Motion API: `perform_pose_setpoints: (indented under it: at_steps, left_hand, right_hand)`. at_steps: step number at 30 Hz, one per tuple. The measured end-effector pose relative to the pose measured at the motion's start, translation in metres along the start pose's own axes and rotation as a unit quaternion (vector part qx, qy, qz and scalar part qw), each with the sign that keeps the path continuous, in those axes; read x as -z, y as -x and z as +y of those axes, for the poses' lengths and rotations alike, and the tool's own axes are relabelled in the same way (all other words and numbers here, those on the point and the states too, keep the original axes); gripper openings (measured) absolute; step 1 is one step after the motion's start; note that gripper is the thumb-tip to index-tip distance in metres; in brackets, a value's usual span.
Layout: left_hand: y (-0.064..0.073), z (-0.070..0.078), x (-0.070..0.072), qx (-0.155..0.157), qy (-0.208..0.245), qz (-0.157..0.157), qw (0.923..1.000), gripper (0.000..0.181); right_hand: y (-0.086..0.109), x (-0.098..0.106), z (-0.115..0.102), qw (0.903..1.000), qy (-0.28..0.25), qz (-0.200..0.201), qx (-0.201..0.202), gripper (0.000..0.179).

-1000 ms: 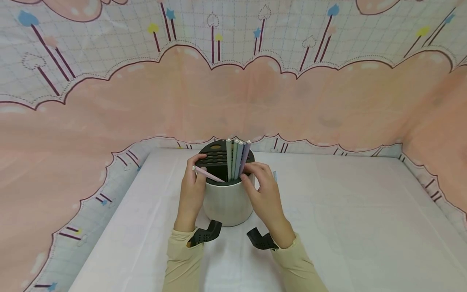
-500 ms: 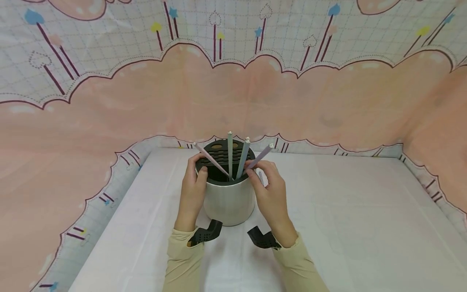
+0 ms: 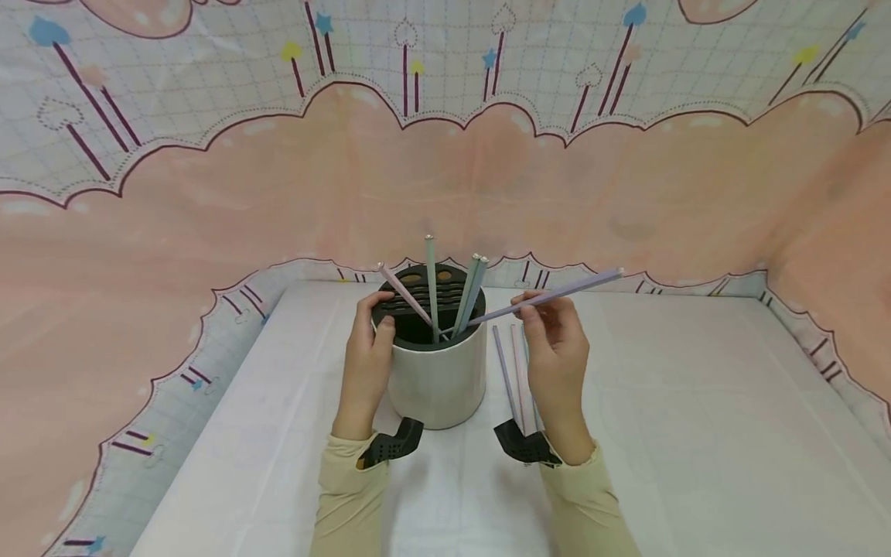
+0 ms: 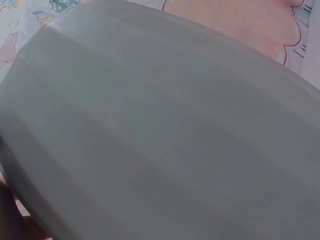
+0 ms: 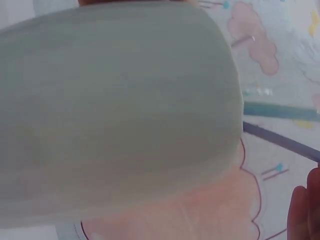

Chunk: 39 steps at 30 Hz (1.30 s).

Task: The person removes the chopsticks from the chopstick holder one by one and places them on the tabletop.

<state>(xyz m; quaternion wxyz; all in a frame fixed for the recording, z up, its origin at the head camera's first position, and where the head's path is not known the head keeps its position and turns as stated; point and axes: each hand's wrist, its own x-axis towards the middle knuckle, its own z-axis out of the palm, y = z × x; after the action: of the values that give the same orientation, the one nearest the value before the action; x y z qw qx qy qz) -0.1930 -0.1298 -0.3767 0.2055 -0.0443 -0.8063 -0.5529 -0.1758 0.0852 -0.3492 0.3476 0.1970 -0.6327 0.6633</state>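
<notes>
A round white holder (image 3: 438, 387) with a black slotted top (image 3: 425, 298) stands upright on the table. My left hand (image 3: 369, 356) grips its left rim, thumb at the front. In the holder's open front part lean a pink pencil (image 3: 406, 295), a green pencil (image 3: 431, 286) and a pair of green and blue pencils (image 3: 469, 292), with glittery ends up. Off the right rim, my right hand (image 3: 557, 363) pinches a purple pencil (image 3: 571, 287), tilted nearly flat, its lower end at the holder's mouth. The holder's wall (image 4: 160, 120) fills most of the left wrist view.
Several thin pastel pencils (image 3: 506, 371) lie on the white table (image 3: 696, 402) right of the holder, partly hidden by my right hand and wrist mount (image 3: 527, 445). A printed peach and white cloth (image 3: 557, 201) hangs behind the table.
The bunched pencils have spread apart in the holder. My right hand has moved right, drawing the purple pencil outward and tilting it down. Pencils on the table have come into sight. My left hand stays put.
</notes>
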Motion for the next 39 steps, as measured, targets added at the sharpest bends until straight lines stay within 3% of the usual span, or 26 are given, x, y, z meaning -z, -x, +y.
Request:
perform_pose_setpoints:
  at_steps: [10,18,21,25,28,32,36,39]
  left_hand:
    - [-0.003,0.004,0.002,0.009,0.007,-0.010,0.9999,0.035]
    - [0.000,0.005,0.002,0.017,0.001,-0.005,0.9998,0.035]
    - [0.001,0.004,0.002,0.013,0.003,-0.004,0.9999,0.034]
    - [0.001,0.004,0.002,0.009,0.008,-0.004,0.9999,0.034]
    - [0.001,0.005,0.003,0.007,0.008,-0.002,0.9999,0.034]
    - [0.001,0.004,0.003,0.006,0.008,-0.001,1.0000,0.034]
    - [0.002,0.004,0.003,0.009,0.010,-0.003,0.9999,0.034]
    - [0.003,0.003,0.003,0.011,0.009,-0.005,0.9999,0.035]
  right_hand:
    - [-0.020,0.020,-0.014,0.9883,-0.122,0.090,0.013,0.017]
    - [-0.024,0.044,0.008,0.9664,-0.206,0.152,0.020,0.020]
    - [-0.024,0.051,0.019,0.9670,-0.203,0.153,0.005,0.022]
    - [-0.021,0.059,0.032,0.9872,-0.099,0.110,-0.061,0.024]
    - [-0.019,0.062,0.043,0.9894,0.014,0.062,-0.130,0.026]
    - [-0.015,0.062,0.059,0.9681,0.138,0.002,-0.209,0.028]
    - [-0.009,0.066,0.075,0.9332,0.240,-0.075,-0.257,0.033]
    - [-0.004,0.070,0.084,0.9077,0.283,-0.136,-0.279,0.036]
